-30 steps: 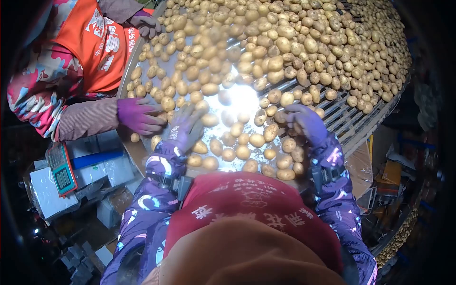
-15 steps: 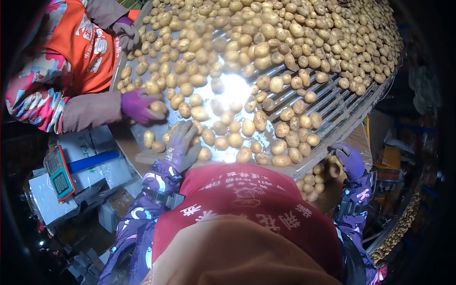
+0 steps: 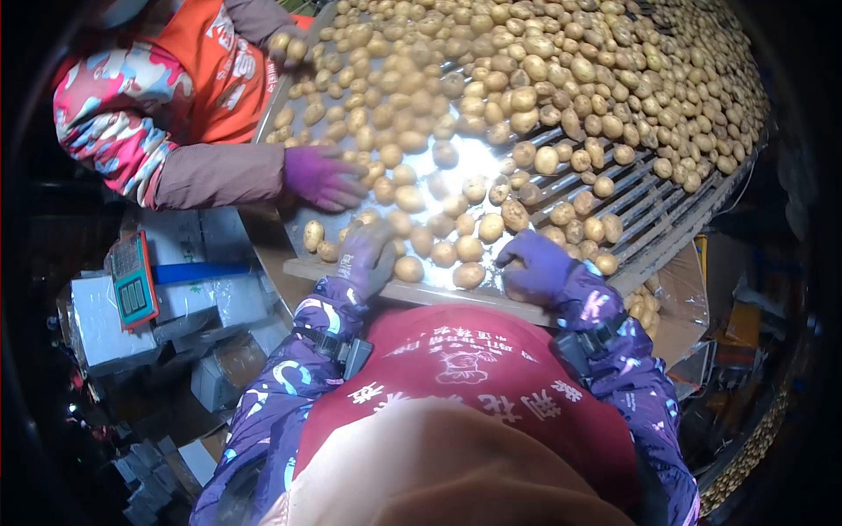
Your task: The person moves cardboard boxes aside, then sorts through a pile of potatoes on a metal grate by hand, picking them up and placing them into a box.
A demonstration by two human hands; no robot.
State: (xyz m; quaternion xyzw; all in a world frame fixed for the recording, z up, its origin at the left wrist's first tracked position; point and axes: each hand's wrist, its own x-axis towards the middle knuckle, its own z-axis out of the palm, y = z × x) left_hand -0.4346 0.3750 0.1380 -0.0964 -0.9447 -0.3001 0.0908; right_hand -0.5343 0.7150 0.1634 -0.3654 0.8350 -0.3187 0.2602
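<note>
Many potatoes (image 3: 469,275) lie on a metal sorting table (image 3: 403,293) in front of me. My left hand (image 3: 368,256), in a grey-purple glove, rests at the front edge among potatoes, its thumb apart from slightly blurred fingers; I see nothing held in it. Further right, my right hand (image 3: 538,266) in a purple glove is over the tabletop with its fingers curled down. Its palm is turned away, so anything inside is hidden. Several potatoes lie just beyond its knuckles.
Across the left corner, a co-worker's purple-gloved hand (image 3: 324,178) spreads over potatoes; their other hand (image 3: 288,46) holds potatoes. Slatted bars (image 3: 649,197) and a large potato heap (image 3: 649,79) lie right. A cardboard box (image 3: 675,294) stands below the edge; a scale (image 3: 133,280) is left.
My right hand has come from beyond the right edge, where it held a potato over the box, onto the table. Potatoes at the front right are fewer. The co-worker's near hand has opened.
</note>
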